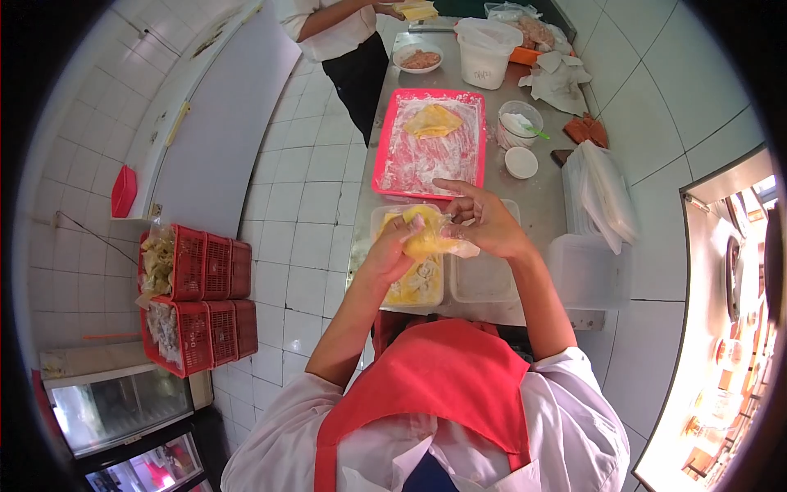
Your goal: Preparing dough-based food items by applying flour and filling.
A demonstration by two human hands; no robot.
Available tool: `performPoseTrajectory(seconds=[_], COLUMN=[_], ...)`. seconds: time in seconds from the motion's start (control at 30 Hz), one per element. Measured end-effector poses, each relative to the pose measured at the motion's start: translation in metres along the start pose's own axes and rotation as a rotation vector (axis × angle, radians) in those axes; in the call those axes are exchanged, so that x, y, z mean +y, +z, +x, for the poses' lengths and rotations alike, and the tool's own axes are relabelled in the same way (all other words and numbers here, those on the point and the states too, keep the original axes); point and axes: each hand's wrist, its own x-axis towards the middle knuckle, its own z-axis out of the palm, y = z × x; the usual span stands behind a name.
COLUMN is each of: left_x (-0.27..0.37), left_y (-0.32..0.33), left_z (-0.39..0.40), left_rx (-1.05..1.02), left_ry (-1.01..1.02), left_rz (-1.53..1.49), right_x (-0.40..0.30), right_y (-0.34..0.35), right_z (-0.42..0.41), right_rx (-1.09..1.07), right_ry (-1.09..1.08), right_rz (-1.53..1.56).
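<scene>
A soft yellow dough wrapper (424, 243) is held up between my two hands. My left hand (388, 252) grips it from the left, thumb on top. On its other side, my right hand (489, 222) pinches the edge between thumb and bent fingers, with the index finger stretched out. Below the wrapper, a plastic container (438, 294) holds several folded, flour-dusted yellow dumplings (418, 284), partly hidden by my left hand. To its right is a second clear plastic container (484, 294). Beyond my hands lies a pink tray (381, 154) dusted with flour, bearing a pile of yellow wrappers (433, 121).
Farther along the steel table (529, 203) stand a bowl of minced meat (420, 59), a white bucket (487, 55), a tub of white powder (518, 123) and a small white bowl (521, 162). Clear lids (599, 190) lean by the wall. Another person (338, 31) stands at the far left.
</scene>
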Motion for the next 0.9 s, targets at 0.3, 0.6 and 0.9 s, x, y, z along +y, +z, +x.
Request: performPoseTrajectory(seconds=[0.3, 0.6, 0.9], left_x=[-0.009, -0.021, 0.01], left_y=[0.024, 0.013, 0.008], left_z=[-0.015, -0.01, -0.014], left_rx=[0.139, 0.225, 0.063], left_ry=[-0.082, 0.147, 0.15], left_rz=[-0.253, 0.29, 0.587], right_x=[-0.007, 0.009, 0.003], right_y=[0.022, 0.025, 0.035], right_z=[-0.014, -0.022, -0.02], right_rx=[0.224, 0.324, 0.299], right_ry=[-0.034, -0.515, -0.51], right_rz=[-0.192, -0.877, -1.007])
